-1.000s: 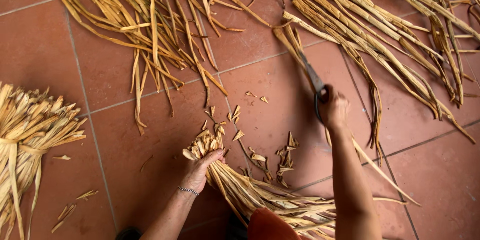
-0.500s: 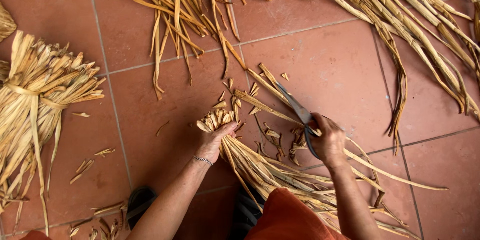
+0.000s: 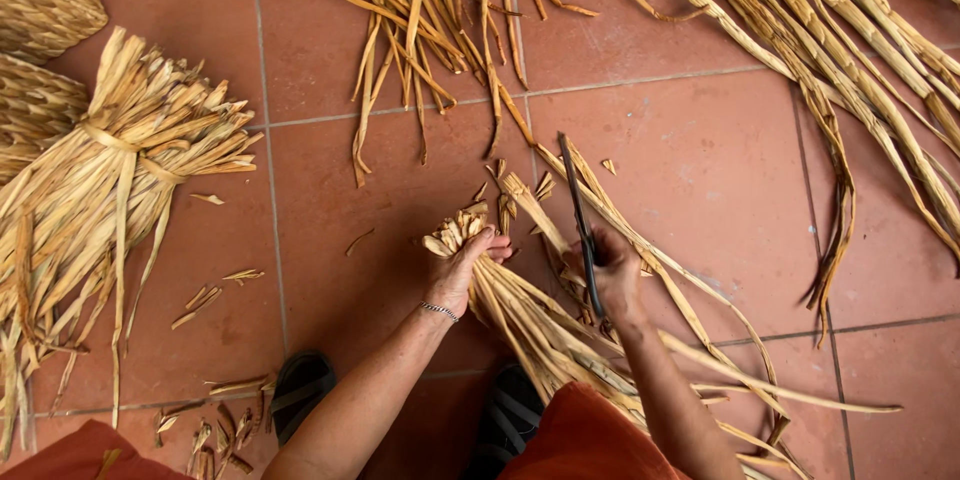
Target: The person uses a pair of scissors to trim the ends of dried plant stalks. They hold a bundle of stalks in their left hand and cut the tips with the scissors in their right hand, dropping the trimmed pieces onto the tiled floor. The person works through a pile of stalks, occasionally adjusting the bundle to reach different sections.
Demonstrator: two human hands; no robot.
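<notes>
Left hand (image 3: 462, 265) clamped round bundle of dried reed strips (image 3: 520, 315), cut ends poking up past fist. Bundle's long axis runs from lap area up-left to fist (low, centre of view, over tiled floor (image 3: 700, 170)). Right hand (image 3: 612, 275) closed on dark blade (image 3: 577, 205), tip pointing away, near-upright in view. Tied sheaf (image 3: 120, 180) at left; loose strips (image 3: 430, 10) beyond. No containers seen.

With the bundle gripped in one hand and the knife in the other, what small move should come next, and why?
Probably a short chop across the bundle's uneven ends. The left hand grips the bundle of dry leaves just below its ragged tips, the right hand holds the knife with its blade pointing away beside those tips, and cut scraps already lie there on the tiled floor.
</notes>
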